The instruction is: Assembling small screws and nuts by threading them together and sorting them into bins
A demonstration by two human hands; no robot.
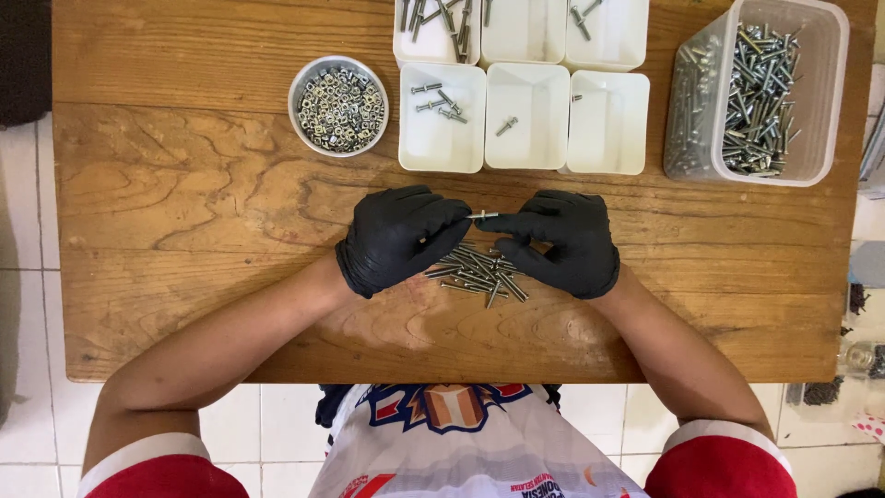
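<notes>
Both hands wear black gloves over a wooden table (pixel 184 203). A single metal bolt (pixel 483 216) is pinched between the fingertips of my left hand (pixel 401 238) and my right hand (pixel 567 242), held level above the table. Just below the hands lies a loose pile of bolts (pixel 479 269). Six white square trays (pixel 521 115) stand in two rows at the far side; some contain a few bolts, others look bare.
A round metal bowl of nuts (pixel 338 105) sits at the far left of the trays. A clear plastic tub of long bolts (pixel 761 92) stands at the far right. The table's near edge runs just in front of my torso, with white tiled floor around.
</notes>
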